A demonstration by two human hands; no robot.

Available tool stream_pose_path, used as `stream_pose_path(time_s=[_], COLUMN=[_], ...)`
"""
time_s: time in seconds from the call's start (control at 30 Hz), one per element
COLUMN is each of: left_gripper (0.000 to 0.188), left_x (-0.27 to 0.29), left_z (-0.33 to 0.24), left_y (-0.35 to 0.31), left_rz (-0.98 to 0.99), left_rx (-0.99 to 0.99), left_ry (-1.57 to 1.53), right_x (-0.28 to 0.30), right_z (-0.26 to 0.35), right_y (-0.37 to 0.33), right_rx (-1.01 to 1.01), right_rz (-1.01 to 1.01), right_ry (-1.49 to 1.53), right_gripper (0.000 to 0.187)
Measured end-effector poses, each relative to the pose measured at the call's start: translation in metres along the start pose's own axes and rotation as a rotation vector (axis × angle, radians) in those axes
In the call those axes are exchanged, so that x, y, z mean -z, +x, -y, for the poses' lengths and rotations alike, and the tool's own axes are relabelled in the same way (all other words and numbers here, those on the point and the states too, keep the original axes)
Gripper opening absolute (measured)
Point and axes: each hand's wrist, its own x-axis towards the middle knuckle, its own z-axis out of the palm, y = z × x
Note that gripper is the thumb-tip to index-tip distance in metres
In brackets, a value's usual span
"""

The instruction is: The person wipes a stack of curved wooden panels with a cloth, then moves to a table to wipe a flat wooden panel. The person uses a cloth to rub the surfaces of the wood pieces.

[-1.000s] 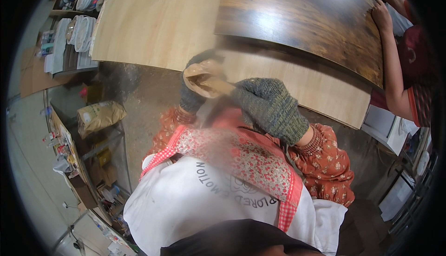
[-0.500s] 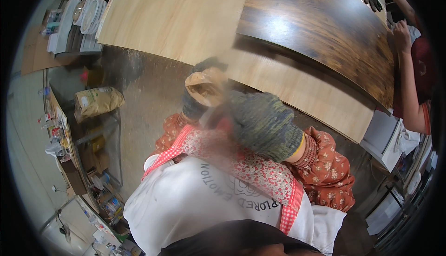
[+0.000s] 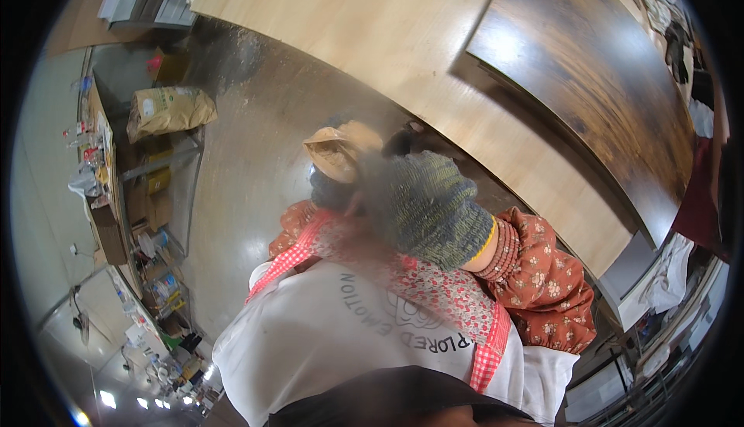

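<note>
A tan, paper-like pouch or folded piece (image 3: 332, 157) with an open rim is in front of my chest. My left hand (image 3: 332, 189), in a dark glove, is wrapped against its lower side and seems to grip it. Close to its right is my right hand (image 3: 430, 206), in a grey-green knitted glove with a yellow edge. A blurred smear over the middle of the picture hides the right fingertips, so what they touch does not show. Both forearms wear rust-coloured flowered sleeves, over a red-and-white apron.
A pale wooden tabletop (image 3: 341, 16) slants across ahead, with a glossy dark wood-grain board (image 3: 589, 63) lying on it at the right. A dark glove (image 3: 676, 51) lies at the far right. On the left are a tan sack (image 3: 172, 111) and cluttered shelves (image 3: 105, 148).
My view has turned, so the table and board sit further right. The co-worker's arms at the right have left the picture. Both hands stay together, and the tan pouch has tilted slightly.
</note>
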Motion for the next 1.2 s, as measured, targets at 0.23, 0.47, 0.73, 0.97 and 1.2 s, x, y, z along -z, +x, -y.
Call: stream_pose_path(time_s=[0.23, 0.47, 0.73, 0.97, 1.2], left_gripper=[0.022, 0.029, 0.025, 0.022, 0.02], left_x=[0.021, 0.075, 0.077, 0.077, 0.071], left_z=[0.033, 0.049, 0.016, -0.001, -0.006], left_y=[-0.004, 0.002, 0.023, 0.036, 0.043], left_rz=[0.473, 0.266, 0.128, 0.085, 0.071], left_rx=[0.125, -0.02, 0.014, -0.036, -0.148], left_ry=[1.356, 0.602, 0.065, -0.026, -0.156], right_x=[-0.012, -0.008, 0.007, -0.001, -0.016], right_z=[-0.002, -0.009, 0.031, 0.054, 0.057], right_y=[0.022, 0.035, 0.071, 0.096, 0.094], right_rx=[0.135, 0.136, -0.184, -0.424, -0.054], right_rz=[-0.088, 0.176, 0.225, 0.24, 0.216], right_ry=[-0.266, -0.314, -0.191, -0.413, -0.991], right_gripper=[0.024, 0.034, 0.04, 0.039, 0.042])
